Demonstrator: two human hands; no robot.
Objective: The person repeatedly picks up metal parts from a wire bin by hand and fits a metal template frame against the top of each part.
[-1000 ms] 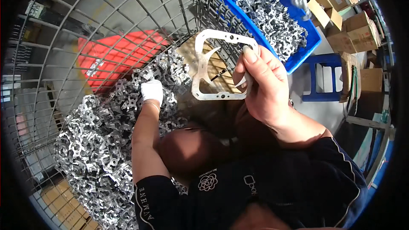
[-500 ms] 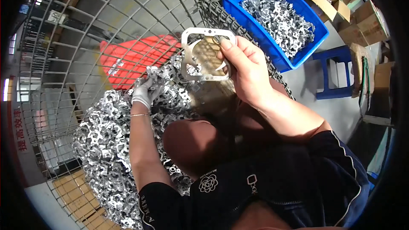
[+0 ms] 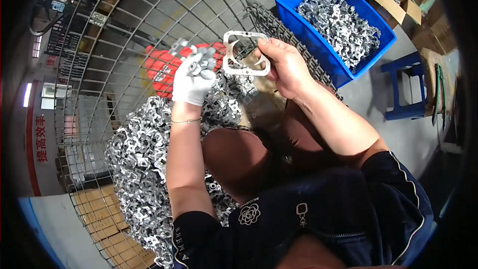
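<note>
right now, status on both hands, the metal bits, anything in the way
Left hand: gloved, gripping several small metal parts. Right hand: bare, pinching flat metal frame by one side. Metal pile below left hand; wire panel beyond right hand.

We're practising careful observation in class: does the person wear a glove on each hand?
No, the left hand, holding metal parts, wears a white glove, but the right hand, holding a flat metal frame, is bare.

The blurry, small silver metal bits (image 3: pixel 205 64) in the white-gloved left hand (image 3: pixel 191 85) can't be counted, and the view's bottom cuts off the grey wire cage's (image 3: pixel 286 32) left side.
</note>
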